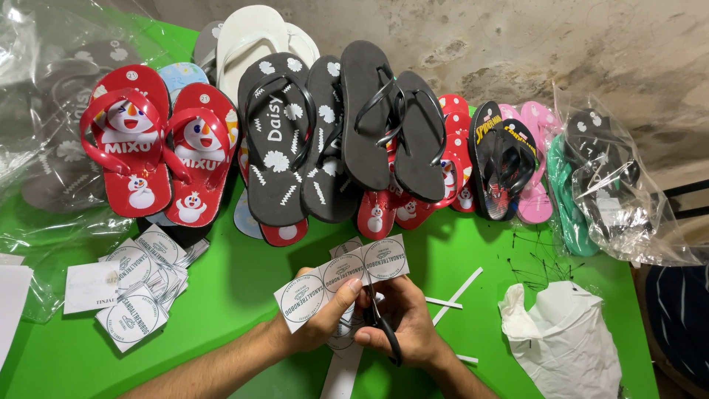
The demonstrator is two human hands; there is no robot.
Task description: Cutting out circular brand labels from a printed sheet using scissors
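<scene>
Closest to the camera, the left hand [314,321] pinches a paper strip [342,281] of round printed labels, fingers closed tight on it. The right hand [402,325] is wrapped around black scissors [384,329], with its fingers through the handles. The strip sits just above the green table [236,295], right in the middle between both hands. It looks like the cutting step: one label is being snipped off. Next, the blades need to line up between two circles.

On the left lies a messy pile of cut labels [136,284], flat and papery. Behind it stand red sandals [159,151] with snowmen, smooth and rubbery. Then come black sandals [336,129]. Thin paper scraps [454,292] lie beside the scissors. On the right sit a crumpled white bag [565,343] and shiny clear plastic wrap [617,188].
</scene>
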